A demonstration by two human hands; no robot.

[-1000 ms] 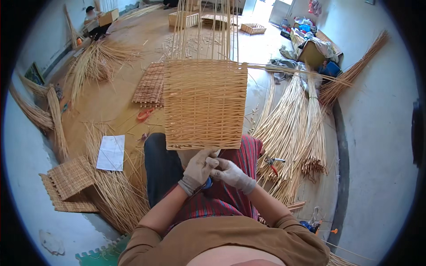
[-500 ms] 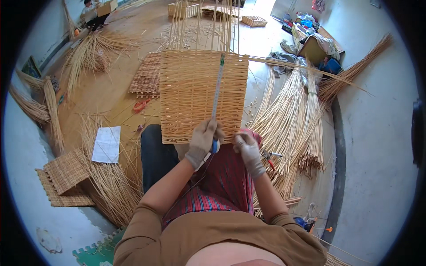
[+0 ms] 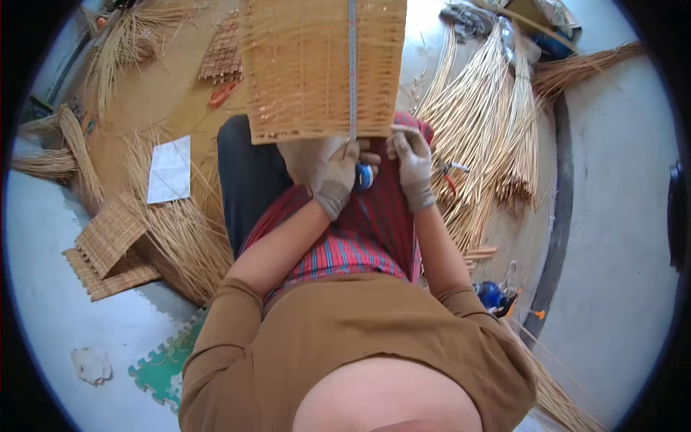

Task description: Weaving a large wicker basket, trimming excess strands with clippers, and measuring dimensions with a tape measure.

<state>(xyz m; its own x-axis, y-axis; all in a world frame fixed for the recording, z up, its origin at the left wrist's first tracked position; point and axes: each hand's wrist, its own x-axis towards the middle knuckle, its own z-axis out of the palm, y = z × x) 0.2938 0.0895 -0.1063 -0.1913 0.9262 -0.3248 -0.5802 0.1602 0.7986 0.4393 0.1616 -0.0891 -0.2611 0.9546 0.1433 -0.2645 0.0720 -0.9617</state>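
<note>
1. Wicker panel (image 3: 320, 79): in front of you, lower edge by your knees, top out of view.
2. L hand (image 3: 342, 171): fingers curled round the blue tape measure (image 3: 366, 176). Hold it snug to the lower edge.
3. Tape blade (image 3: 353, 68) runs up the weave, approx. straight. Lay it flat, w/o twist, or the reading's off.
4. R hand (image 3: 413, 160): fingers bent by the lower R corner, can't tell if pinching. Steady the panel there.

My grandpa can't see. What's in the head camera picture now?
A gloved left hand holds a blue tape measure, its blade stretched up a woven wicker panel; the gloved right hand is by the panel's lower right corner. Pale canes lie to the right.
</note>
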